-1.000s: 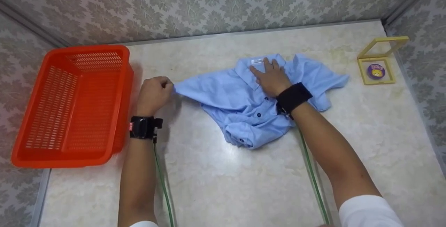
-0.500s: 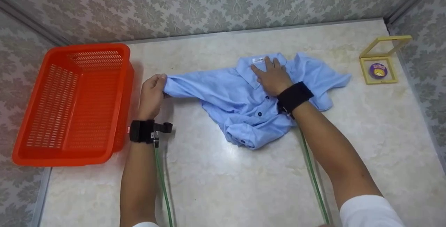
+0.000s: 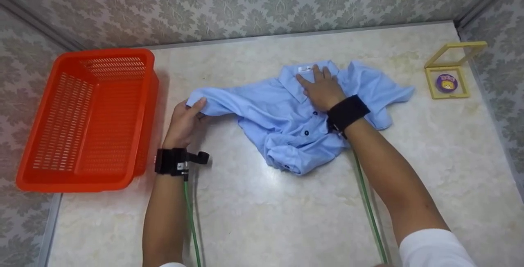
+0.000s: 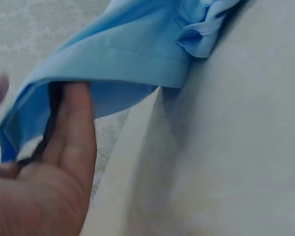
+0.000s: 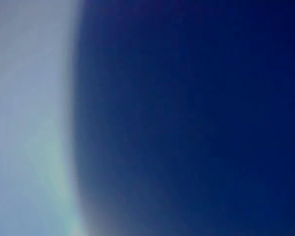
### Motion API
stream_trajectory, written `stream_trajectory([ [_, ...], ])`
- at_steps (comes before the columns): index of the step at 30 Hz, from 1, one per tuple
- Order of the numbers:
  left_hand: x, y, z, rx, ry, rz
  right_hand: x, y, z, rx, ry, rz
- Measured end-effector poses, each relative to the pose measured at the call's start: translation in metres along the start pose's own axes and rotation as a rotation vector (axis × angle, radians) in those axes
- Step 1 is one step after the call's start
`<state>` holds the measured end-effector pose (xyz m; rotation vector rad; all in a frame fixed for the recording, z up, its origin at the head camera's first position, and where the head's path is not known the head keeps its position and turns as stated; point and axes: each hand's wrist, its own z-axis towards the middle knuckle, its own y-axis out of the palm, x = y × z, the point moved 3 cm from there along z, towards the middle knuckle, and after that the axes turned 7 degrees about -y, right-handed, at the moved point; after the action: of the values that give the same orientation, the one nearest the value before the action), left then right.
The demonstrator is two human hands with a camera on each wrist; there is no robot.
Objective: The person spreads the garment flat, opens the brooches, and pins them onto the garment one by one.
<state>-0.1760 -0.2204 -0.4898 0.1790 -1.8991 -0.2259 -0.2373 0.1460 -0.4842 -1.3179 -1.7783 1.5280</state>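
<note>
A deep, rectangular, orange-red plastic basket with slotted walls [image 3: 77,186] is standing on the pale, marbled table [image 3: 262,222], just beside the person's left hand [image 3: 183,123]. At the far right a small, square, yellow box [image 3: 462,80] is sitting with its frame-like lid [image 3: 466,58] raised, and a round, purple disc with a yellow animal face [image 3: 446,84] is lying inside. Grey-green, damask-patterned wallpaper [image 3: 245,5] is rising behind the table. A light-blue, short-sleeved cloth shirt with dark buttons [image 3: 262,103] is lying crumpled between basket and box, its lower part bunched towards the person. The right hand [image 3: 325,92] and a wide, black wristband [image 3: 348,111] are hiding part of its front; a thin, green cable [image 3: 368,205] is running along the right forearm

A small, white label [image 3: 305,69] is showing inside the collar, its print too small to read; pale lettering is curving over the animal face, also illegible

The left hand is holding one sleeve's cuff, lifted off the table, with the thumb lying on top and the fingers reaching into the opening; the wrist view is showing them nearly straight. The right hand is pressing palm down beside the collar, fingers spread apart, gripping nothing, its forearm slanting in from the lower right. The right wrist view is showing only blurred dark blue and pale grey
</note>
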Motion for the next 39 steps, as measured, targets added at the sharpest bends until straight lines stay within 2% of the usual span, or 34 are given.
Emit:
stream_trajectory([
  [3, -0.005, 0.000, -0.004, -0.092, 0.007, 0.076, 0.001, 0.001, 0.001, -0.002, -0.001, -0.007],
  [5, -0.008, -0.001, -0.005, -0.115, 0.012, 0.169, 0.001, 0.002, 0.001, -0.003, -0.002, -0.001],
  [10, -0.013, 0.001, -0.007, -0.118, 0.032, 0.464, 0.002, 0.003, 0.001, -0.007, -0.005, 0.002],
  [12, -0.013, 0.003, -0.007, -0.092, 0.054, 0.543, 0.002, 0.003, 0.001, -0.005, -0.004, -0.005],
  [14, -0.012, 0.003, -0.007, -0.058, 0.071, 0.569, 0.002, 0.003, 0.001, -0.003, -0.004, -0.012],
  [17, -0.011, 0.001, -0.009, -0.023, 0.062, 0.553, 0.002, 0.003, 0.001, -0.001, -0.006, -0.020],
  [21, -0.010, -0.004, -0.014, -0.012, 0.029, 0.527, 0.002, 0.003, 0.001, 0.003, -0.009, -0.026],
  [29, -0.005, -0.015, -0.028, -0.072, -0.009, 0.330, 0.002, 0.002, -0.001, 0.015, -0.003, -0.022],
  [35, -0.006, -0.022, -0.037, -0.077, -0.040, 0.221, 0.000, -0.001, -0.001, 0.006, -0.003, -0.023],
  [39, -0.009, -0.027, -0.040, -0.063, -0.089, 0.241, -0.001, -0.002, -0.001, 0.000, -0.007, -0.022],
])
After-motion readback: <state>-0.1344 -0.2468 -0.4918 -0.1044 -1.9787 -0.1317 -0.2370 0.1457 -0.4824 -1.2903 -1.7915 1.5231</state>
